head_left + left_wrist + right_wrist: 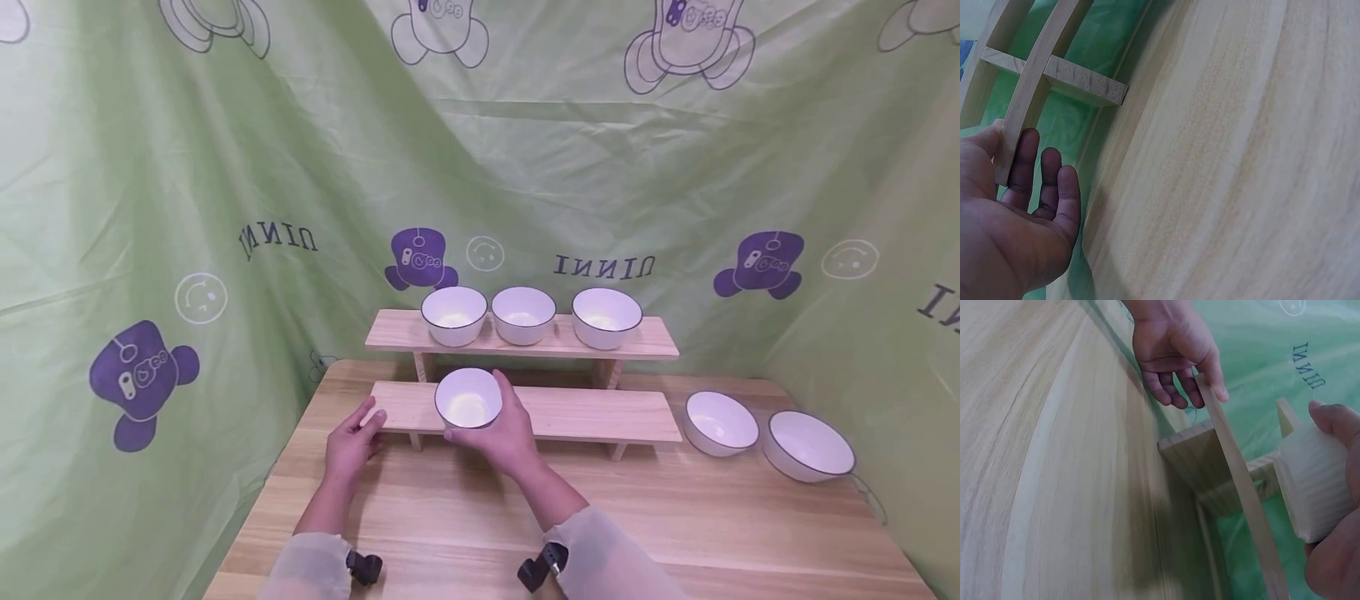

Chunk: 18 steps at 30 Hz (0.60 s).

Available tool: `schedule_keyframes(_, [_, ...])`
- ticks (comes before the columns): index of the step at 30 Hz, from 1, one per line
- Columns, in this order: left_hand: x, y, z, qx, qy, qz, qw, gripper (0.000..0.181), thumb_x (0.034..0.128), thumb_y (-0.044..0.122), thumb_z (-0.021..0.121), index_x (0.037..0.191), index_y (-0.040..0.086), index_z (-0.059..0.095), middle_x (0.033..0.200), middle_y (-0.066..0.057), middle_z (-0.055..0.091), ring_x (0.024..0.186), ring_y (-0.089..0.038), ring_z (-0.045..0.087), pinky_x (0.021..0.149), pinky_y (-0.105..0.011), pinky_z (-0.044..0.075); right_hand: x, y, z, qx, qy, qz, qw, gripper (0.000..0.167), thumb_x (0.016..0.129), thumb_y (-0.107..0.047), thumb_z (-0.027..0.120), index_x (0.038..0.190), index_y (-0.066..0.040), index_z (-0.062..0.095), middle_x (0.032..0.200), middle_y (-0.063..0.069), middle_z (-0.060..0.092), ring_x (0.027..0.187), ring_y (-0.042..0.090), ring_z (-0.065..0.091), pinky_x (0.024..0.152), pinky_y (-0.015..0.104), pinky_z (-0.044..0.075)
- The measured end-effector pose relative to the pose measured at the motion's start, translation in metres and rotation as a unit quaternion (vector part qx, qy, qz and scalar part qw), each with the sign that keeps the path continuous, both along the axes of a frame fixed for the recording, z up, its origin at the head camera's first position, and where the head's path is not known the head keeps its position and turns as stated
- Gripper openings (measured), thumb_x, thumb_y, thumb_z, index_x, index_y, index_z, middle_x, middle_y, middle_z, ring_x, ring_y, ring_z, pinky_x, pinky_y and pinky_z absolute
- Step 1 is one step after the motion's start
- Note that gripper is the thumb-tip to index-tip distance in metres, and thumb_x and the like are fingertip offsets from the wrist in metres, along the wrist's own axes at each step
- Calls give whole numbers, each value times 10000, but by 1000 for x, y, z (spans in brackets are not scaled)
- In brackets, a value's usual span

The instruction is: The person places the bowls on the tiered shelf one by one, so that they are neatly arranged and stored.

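My right hand (512,432) grips a white, dark-rimmed bowl (468,400) from its right side, thumb and fingers around it, at the lower wooden shelf (585,412). In the right wrist view the bowl (1313,481) is tilted beside the shelf board; whether it touches the board I cannot tell. My left hand (351,448) pinches the left end of the lower shelf, thumb above and a finger beneath. The left wrist view shows this hand (1019,219) with its other fingers loosely bent off the board (1030,87).
On the upper shelf (390,331) stand three white bowls (453,317), (523,317), (606,319) in a row. Two more bowls, one nearer the shelf (720,425) and one farther right (808,447), rest on the wooden table (675,517). Green patterned cloth (525,183) hangs behind.
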<state>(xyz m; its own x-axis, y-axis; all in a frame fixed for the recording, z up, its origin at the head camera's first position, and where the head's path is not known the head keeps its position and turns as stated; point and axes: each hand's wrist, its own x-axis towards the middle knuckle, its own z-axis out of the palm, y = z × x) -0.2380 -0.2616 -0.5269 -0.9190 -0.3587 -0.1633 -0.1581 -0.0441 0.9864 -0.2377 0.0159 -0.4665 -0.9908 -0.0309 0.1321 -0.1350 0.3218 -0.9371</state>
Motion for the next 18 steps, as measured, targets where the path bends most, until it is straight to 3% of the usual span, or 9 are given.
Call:
schedule_keyframes(7, [-1, 0, 0, 38, -13, 39, 10000, 672, 877, 406, 845, 1472, 215, 600, 1297, -204, 635, 871, -155, 737, 874, -373, 650, -7, -13, -2, 16, -6, 60, 10000, 1325, 536, -431, 1037, 1620, -182, 317, 1477, 86, 538, 1312, 293, 535, 1138, 482, 463])
schedule_keyframes(14, [-2, 0, 1, 87, -3, 6, 10000, 664, 892, 385, 835, 1483, 213, 586, 1405, -241, 595, 833, -111, 738, 886, -377, 645, -12, -24, -2, 100, -10, 119, 9999, 1321, 545, -426, 1035, 1623, -186, 311, 1489, 91, 527, 1328, 299, 524, 1148, 496, 455])
schedule_keyframes(18, [-1, 0, 0, 48, -30, 29, 10000, 680, 866, 417, 849, 1469, 226, 600, 1381, -221, 622, 907, -198, 749, 880, -379, 648, -14, -28, -3, 228, -14, 149, 9996, 1310, 561, -422, 1029, 1624, -179, 303, 1494, 93, 521, 1333, 297, 523, 1147, 488, 459])
